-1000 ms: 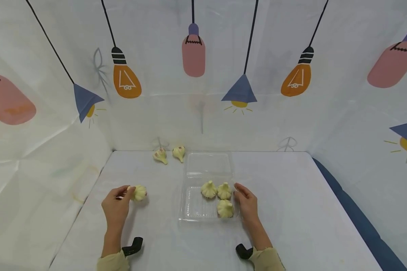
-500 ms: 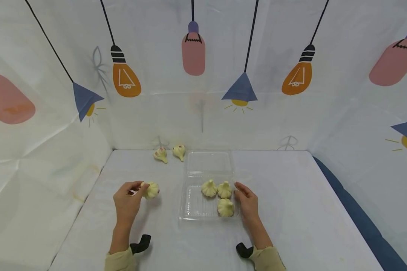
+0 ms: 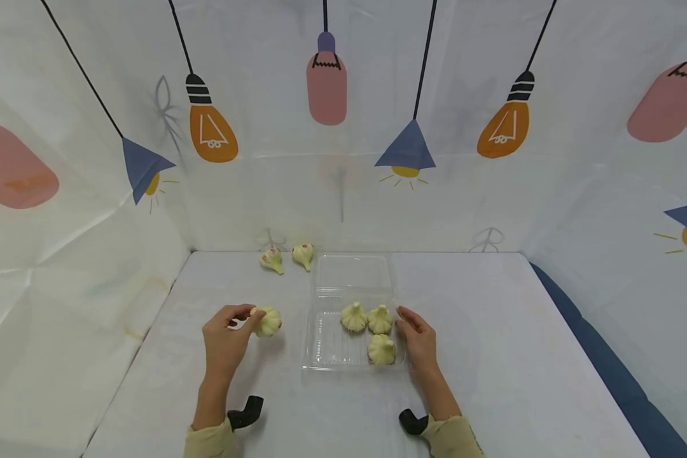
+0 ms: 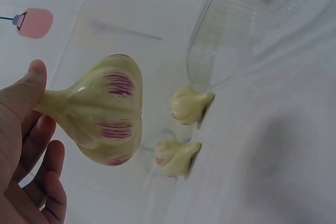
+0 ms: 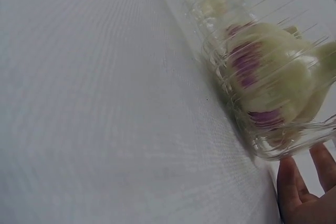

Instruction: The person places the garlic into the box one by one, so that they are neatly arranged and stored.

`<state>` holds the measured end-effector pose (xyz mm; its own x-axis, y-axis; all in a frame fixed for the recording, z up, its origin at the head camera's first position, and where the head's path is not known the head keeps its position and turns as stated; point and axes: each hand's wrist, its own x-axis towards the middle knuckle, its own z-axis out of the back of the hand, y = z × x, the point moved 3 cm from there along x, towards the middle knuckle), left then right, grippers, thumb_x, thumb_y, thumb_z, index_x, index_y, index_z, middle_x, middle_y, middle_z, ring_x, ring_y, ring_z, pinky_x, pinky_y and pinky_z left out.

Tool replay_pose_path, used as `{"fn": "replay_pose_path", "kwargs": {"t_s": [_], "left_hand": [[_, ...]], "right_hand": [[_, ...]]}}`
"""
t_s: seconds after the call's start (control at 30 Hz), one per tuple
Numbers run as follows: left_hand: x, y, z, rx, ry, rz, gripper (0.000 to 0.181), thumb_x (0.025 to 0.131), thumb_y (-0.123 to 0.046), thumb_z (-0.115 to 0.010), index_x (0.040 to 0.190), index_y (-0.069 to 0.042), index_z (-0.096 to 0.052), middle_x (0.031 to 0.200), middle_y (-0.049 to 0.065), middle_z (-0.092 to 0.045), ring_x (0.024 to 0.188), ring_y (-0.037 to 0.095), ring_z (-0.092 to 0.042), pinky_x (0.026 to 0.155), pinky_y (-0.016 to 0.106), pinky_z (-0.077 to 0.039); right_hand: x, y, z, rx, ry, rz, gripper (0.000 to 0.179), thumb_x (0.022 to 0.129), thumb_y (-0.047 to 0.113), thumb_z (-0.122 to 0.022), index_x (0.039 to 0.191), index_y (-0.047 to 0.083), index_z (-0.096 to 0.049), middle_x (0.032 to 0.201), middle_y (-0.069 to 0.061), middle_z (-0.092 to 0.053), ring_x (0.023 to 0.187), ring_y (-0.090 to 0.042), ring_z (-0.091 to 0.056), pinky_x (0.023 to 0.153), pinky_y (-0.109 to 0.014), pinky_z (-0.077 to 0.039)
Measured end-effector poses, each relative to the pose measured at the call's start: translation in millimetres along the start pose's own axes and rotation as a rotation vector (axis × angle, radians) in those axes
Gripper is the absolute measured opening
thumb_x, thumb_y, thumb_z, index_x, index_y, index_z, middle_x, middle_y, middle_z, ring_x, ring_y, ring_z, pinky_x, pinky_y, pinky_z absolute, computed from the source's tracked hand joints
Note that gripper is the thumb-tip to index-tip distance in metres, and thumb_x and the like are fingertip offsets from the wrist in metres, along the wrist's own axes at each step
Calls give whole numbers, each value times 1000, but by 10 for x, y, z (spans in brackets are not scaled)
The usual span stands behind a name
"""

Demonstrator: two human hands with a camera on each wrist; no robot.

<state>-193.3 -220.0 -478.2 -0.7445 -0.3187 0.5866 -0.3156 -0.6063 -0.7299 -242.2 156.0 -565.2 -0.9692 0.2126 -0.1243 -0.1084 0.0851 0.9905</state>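
Observation:
My left hand (image 3: 229,340) pinches a garlic bulb (image 4: 107,111) by its stem between thumb and fingers, above the table left of a clear plastic box (image 3: 329,343). Purple streaks mark the bulb's rounded end. The box lies with its lid folded back, away from me, and bears three garlic bulbs in its right half, one of them a front bulb (image 3: 381,350). At the box's right side rests my right hand (image 3: 418,340), its fingertips (image 5: 289,174) at the plastic wall and its fingers loosely extended.
Two more garlic bulbs, a left one (image 3: 271,260) and a right one (image 3: 303,256), lie at the table's back edge, left of the lid (image 3: 352,272). A white sheet printed with lamps (image 3: 405,146) hangs behind and on both sides.
My left hand has moved right with the garlic bulb, closer to the box. My right hand stays at the box's right side, and the box and other bulbs keep their places.

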Motion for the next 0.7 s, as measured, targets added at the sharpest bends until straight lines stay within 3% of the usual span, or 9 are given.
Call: {"fn": "replay_pose_path", "kwargs": {"t_s": [0.27, 0.7], "left_hand": [[-35, -93, -150, -22, 56, 9, 18, 74, -16, -87, 87, -11, -75, 79, -5, -68, 73, 13, -60, 63, 25, -44], [-72, -264, -436, -89, 165, -31, 19, 75, -17, -86, 89, -11, -74, 80, -4, -67, 75, 13, -60, 63, 35, -48]], "right_hand": [[-15, 14, 13, -4, 7, -11, 36, 94, 5, -59, 130, 1, -59, 133, -12, -57, 120, -23, -53, 81, -19, -49], [-14, 17, 4, -17, 23, -32, 37, 96, 6, -57, 133, 6, -58, 134, -12, -57, 123, -20, -51, 89, -26, -48]]}}
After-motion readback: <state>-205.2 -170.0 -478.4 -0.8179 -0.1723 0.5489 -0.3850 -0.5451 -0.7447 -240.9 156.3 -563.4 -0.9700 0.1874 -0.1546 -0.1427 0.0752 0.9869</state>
